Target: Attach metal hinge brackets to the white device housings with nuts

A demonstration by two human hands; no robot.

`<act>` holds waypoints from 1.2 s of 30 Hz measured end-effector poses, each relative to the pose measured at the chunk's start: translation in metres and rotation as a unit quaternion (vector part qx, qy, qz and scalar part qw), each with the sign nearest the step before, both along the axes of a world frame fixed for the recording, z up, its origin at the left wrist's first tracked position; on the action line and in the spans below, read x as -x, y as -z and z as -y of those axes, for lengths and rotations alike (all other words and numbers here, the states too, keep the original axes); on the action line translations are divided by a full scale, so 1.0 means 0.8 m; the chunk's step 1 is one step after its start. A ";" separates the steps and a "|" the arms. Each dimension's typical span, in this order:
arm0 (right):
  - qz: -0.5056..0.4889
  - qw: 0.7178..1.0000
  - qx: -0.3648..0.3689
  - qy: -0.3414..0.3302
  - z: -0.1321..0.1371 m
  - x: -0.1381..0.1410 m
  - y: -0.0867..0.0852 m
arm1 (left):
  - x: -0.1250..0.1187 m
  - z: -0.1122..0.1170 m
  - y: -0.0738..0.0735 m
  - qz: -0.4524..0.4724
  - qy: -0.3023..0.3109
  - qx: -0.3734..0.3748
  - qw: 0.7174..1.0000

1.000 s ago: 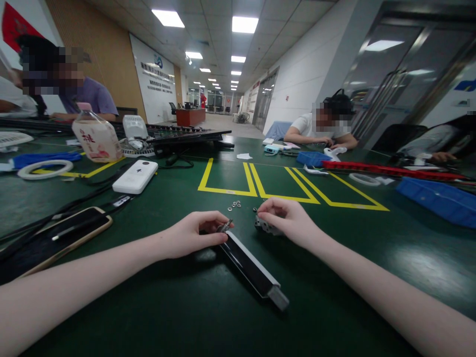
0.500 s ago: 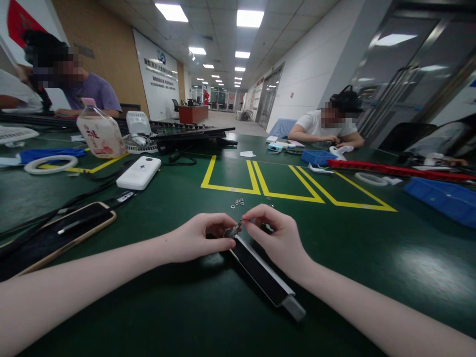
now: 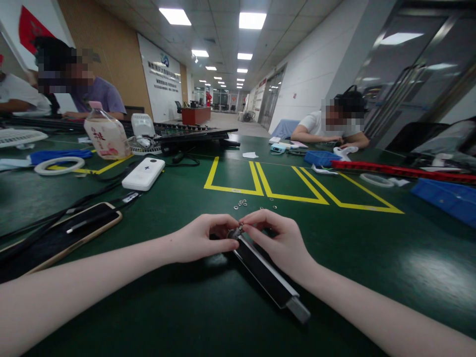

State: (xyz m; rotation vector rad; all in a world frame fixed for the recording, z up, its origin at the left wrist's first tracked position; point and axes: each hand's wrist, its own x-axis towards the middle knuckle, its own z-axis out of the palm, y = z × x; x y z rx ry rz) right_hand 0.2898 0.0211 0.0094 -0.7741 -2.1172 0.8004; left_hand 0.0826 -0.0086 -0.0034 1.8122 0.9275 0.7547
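A long black-and-silver bar (image 3: 265, 273) lies slanted on the green table, its squared grey end toward me on the right. My left hand (image 3: 199, 239) is closed around the metal fitting (image 3: 234, 233) at the bar's far end, thumb in front and fingers behind. My right hand (image 3: 283, 239) pinches with thumb and forefinger at the fitting's thin tip. Whatever small piece sits between those fingertips is too small and covered to name. Just beyond the hands lie several small metal rings (image 3: 243, 203), which look like nuts or washers.
Yellow tape outlines (image 3: 238, 190) mark the table ahead. On the left are a phone (image 3: 100, 225), black cables, a white power bank (image 3: 144, 173) and a drink bottle (image 3: 107, 136). Blue bins (image 3: 444, 201) stand on the right. Other people sit at the table's far sides.
My right fingertips have come down closer to the fitting's tip and my left fingers. The bar stays in my left hand. The whole view has shifted slightly.
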 end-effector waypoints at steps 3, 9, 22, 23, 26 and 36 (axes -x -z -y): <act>-0.008 1.000 0.006 0.010 0.000 0.000 0.003 | 0.000 0.000 0.000 0.003 0.000 -0.006 1.000; -0.013 1.000 -0.003 0.013 0.001 0.001 0.002 | -0.001 0.000 0.000 0.017 0.003 0.003 1.000; -0.021 0.998 0.059 -0.004 -0.007 -0.003 0.001 | -0.001 0.003 -0.005 0.046 -0.017 0.013 0.999; -0.030 0.998 0.062 0.011 -0.011 -0.006 -0.002 | -0.001 0.002 -0.005 0.037 -0.022 0.011 0.999; -0.037 0.994 0.058 0.079 -0.029 -0.023 -0.016 | 0.001 0.000 -0.002 0.003 -0.028 0.006 1.000; 0.367 0.927 0.072 0.031 -0.076 -0.102 -0.060 | 0.003 -0.002 0.002 0.032 -0.037 0.010 0.999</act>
